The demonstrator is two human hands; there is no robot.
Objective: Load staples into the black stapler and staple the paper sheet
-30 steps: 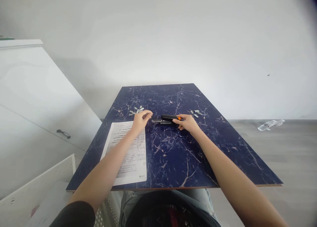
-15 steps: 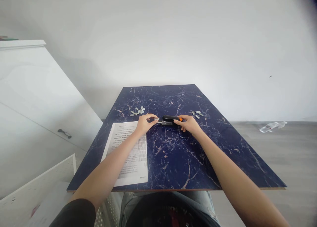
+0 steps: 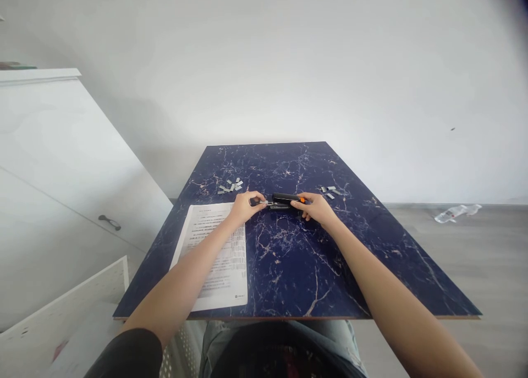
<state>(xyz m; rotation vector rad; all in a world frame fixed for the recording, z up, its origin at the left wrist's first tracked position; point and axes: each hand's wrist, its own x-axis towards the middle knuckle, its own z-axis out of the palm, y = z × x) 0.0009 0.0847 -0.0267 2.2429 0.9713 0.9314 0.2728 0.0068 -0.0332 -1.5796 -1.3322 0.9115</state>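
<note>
A black stapler (image 3: pixel 284 198) with an orange part lies opened up near the middle of the table, its metal channel exposed. My right hand (image 3: pixel 315 206) is closed round its right end, thumb in front. My left hand (image 3: pixel 247 204) pinches a small strip of staples at the stapler's left end, by the channel; the fingers hide most of the strip. Several silvery staple strips (image 3: pixel 231 186) lie just beyond my left hand. More staple strips (image 3: pixel 330 191) are scattered beyond my right hand.
Printed sheets (image 3: pixel 218 284) lie on the left side of the dark blue marbled table (image 3: pixel 284 279), under my left forearm. A white cabinet (image 3: pixel 61 147) stands at the left, and a wall rises behind. Clear plastic packaging (image 3: pixel 456 213) lies on the floor at right.
My left hand has moved right from beside the staple strips to the stapler's left end, bringing a strip of staples. My right hand keeps its hold on the stapler.
</note>
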